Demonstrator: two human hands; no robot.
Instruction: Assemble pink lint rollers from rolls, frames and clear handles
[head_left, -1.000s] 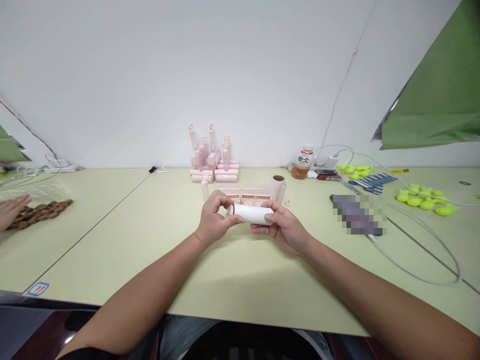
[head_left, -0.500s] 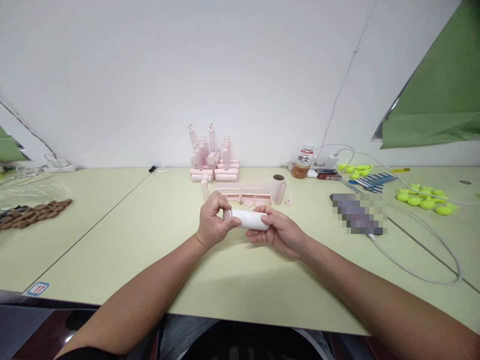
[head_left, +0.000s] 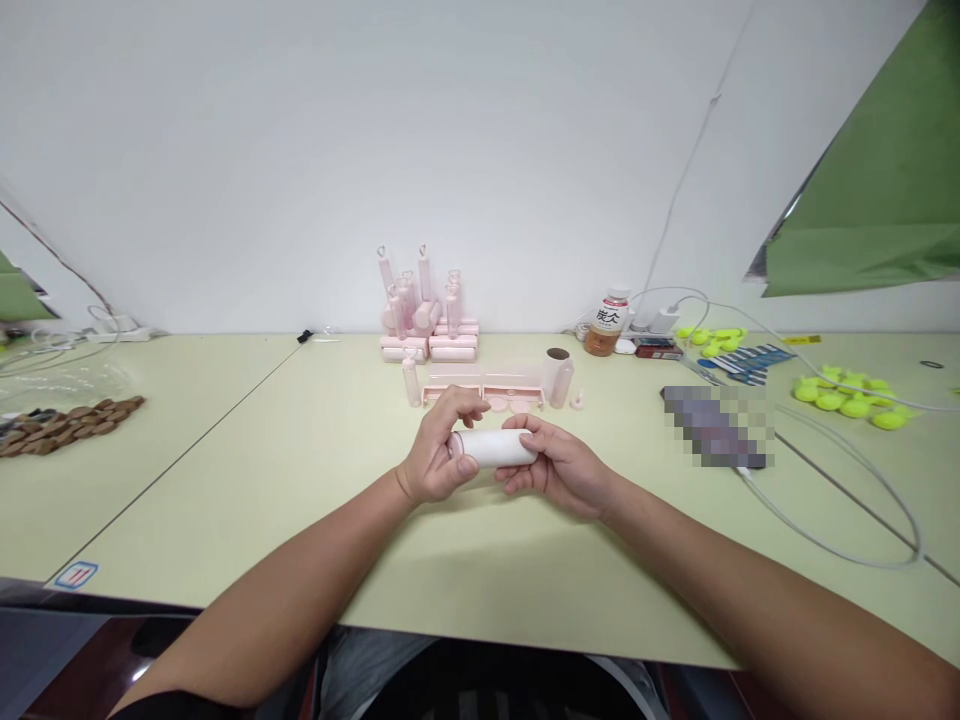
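A white roll (head_left: 495,448) lies level between my two hands above the table, a pinkish cap at its left end. My left hand (head_left: 442,450) has its thumb and palm against that end, its fingers raised over the roll. The right end is gripped by my right hand (head_left: 562,462), thumb in front and fingers beneath. Just beyond are open pink cases (head_left: 514,396) with clear covers. A small pink bottle (head_left: 411,382) stands to their left; a hollow tube (head_left: 556,368) and another clear pink cylinder (head_left: 562,385) stand at their right.
Assembled pink rollers (head_left: 453,348) are stacked by the wall. A drink bottle (head_left: 606,322), a blurred phone (head_left: 712,428) with a white cable and yellow-green pieces (head_left: 855,400) are on the right. Brown pieces (head_left: 71,425) lie at the far left of the table (head_left: 247,500).
The fingers of my left hand have lifted and spread from the roll's left end, its thumb moving slightly lower. My right hand keeps its grip, nearly unmoved.
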